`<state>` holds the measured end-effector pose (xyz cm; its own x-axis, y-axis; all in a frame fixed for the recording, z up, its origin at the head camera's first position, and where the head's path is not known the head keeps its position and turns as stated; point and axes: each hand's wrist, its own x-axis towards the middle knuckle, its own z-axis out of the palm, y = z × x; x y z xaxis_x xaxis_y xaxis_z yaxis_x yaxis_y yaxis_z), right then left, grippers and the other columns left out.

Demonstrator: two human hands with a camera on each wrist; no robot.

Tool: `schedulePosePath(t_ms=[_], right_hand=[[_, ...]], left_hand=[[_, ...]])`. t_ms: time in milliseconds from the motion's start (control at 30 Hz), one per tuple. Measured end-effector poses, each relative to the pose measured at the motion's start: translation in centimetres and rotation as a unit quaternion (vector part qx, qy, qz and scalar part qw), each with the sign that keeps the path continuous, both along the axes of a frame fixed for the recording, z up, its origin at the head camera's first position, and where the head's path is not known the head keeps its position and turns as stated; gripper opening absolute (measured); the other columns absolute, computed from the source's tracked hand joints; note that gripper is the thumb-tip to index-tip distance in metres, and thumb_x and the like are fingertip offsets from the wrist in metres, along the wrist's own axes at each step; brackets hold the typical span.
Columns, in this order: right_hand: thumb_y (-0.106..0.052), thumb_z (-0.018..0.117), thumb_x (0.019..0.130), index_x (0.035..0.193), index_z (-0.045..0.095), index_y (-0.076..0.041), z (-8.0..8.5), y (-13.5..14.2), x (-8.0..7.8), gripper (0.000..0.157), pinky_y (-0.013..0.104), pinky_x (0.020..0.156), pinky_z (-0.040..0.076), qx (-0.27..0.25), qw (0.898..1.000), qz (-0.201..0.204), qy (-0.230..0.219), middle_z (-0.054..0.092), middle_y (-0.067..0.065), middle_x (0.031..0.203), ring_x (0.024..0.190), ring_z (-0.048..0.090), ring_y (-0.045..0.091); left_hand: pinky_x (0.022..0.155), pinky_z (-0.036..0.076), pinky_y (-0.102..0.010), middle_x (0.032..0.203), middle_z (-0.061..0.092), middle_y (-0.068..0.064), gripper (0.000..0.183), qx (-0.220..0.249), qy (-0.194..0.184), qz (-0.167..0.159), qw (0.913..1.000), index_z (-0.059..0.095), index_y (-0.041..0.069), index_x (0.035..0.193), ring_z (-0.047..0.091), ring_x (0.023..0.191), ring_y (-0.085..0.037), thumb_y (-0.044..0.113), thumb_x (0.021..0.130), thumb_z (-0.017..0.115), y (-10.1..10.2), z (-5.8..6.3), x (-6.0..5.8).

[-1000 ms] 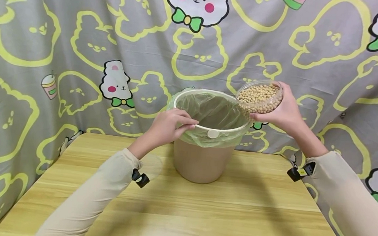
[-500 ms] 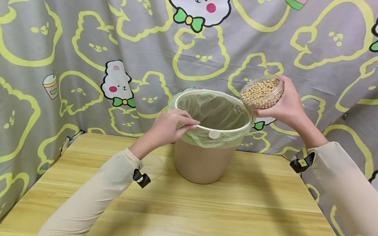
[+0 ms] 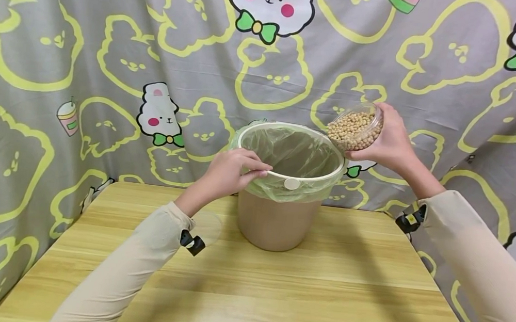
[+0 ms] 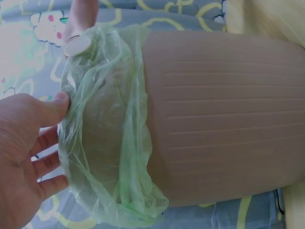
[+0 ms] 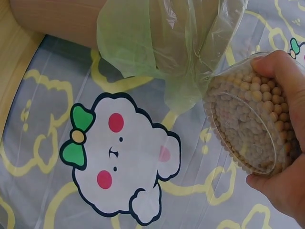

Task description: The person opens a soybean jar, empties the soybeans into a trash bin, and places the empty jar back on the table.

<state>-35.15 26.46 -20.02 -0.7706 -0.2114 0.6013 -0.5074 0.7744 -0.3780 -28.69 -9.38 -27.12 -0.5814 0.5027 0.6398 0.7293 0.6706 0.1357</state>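
Note:
A brown trash can (image 3: 275,222) stands upright on the table, with a thin green trash bag (image 3: 274,188) folded over its white rim. My left hand (image 3: 238,172) pinches the rim at the near left, thumb outside and fingers over the edge; the left wrist view shows this hand (image 4: 28,138) from beside the can. Above the far right of the rim, my right hand (image 3: 392,143) grips a clear round plastic container (image 3: 374,131) tilted toward the can. Soybeans (image 3: 352,128) fill much of it and lie against its lower side. In the right wrist view the container's (image 5: 245,129) clear bottom shows.
A clear round lid (image 3: 208,228) lies flat on the wooden table (image 3: 272,302), left of the can and near my left wrist. Behind the table hangs a grey patterned curtain (image 3: 193,61), close to the can and to my right hand.
My right hand has risen slightly with the container and tilted it further toward the trash can, so the soybeans have shifted toward its lower edge. My left hand stays on the rim.

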Motion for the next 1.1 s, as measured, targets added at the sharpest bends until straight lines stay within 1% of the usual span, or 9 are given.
schedulePosePath(t_ms=[200, 367, 467, 800, 1100], right_hand=[[-0.022, 0.094, 0.043, 0.142, 0.028, -0.006, 0.17, -0.09, -0.05, 0.120, 0.060, 0.098, 0.031, 0.013, 1.000, -0.005, -0.002, 0.040, 0.023, 0.132, 0.123, 0.035, 0.040], [-0.021, 0.094, 0.042, 0.139, 0.032, -0.004, 0.42, -0.10, -0.16, 0.116, 0.060, 0.096, 0.031, 0.022, 1.000, 0.000, 0.011, 0.043, 0.023, 0.127, 0.119, 0.036, 0.040], [-0.022, 0.094, 0.041, 0.139, 0.033, -0.005, 0.43, -0.03, -0.21, 0.117, 0.060, 0.095, 0.031, 0.022, 1.000, 0.000, 0.015, 0.043, 0.022, 0.126, 0.118, 0.036, 0.040], [-0.020, 0.094, 0.042, 0.142, 0.030, -0.008, 0.43, 0.24, -0.13, 0.120, 0.063, 0.095, 0.031, 0.045, 0.999, -0.001, 0.010, 0.040, 0.021, 0.133, 0.123, 0.033, 0.042], [-0.017, 0.094, 0.040, 0.140, 0.031, -0.005, 0.39, 0.40, -0.15, 0.119, 0.063, 0.093, 0.031, 0.055, 0.998, 0.002, 0.012, 0.041, 0.022, 0.131, 0.121, 0.033, 0.043]], left_hand=[[0.052, 0.041, -0.022, 0.090, 0.069, 0.012, 0.017, 0.003, -0.002, 0.000, 1.0000, 0.075, 0.031, 0.100, 0.057, 0.069, -0.005, 0.033, 0.085, 0.068, -0.04, -0.01, 0.03], [0.052, 0.041, -0.023, 0.090, 0.069, 0.012, 0.017, 0.002, -0.004, 0.002, 1.0000, 0.075, 0.031, 0.101, 0.057, 0.069, -0.006, 0.034, 0.085, 0.068, -0.05, 0.09, 0.03], [0.052, 0.041, -0.023, 0.090, 0.069, 0.012, 0.017, 0.001, -0.005, 0.002, 1.0000, 0.075, 0.031, 0.101, 0.057, 0.069, -0.006, 0.034, 0.085, 0.068, -0.03, 0.15, 0.04], [0.053, 0.041, -0.023, 0.089, 0.069, 0.012, 0.018, 0.006, -0.008, -0.001, 0.9999, 0.075, 0.028, 0.101, 0.056, 0.068, -0.007, 0.032, 0.085, 0.068, -0.04, 0.05, 0.07], [0.052, 0.040, -0.023, 0.089, 0.069, 0.011, 0.017, 0.007, -0.009, -0.001, 0.9999, 0.075, 0.028, 0.101, 0.056, 0.067, -0.006, 0.032, 0.085, 0.069, -0.07, 0.13, 0.21]])
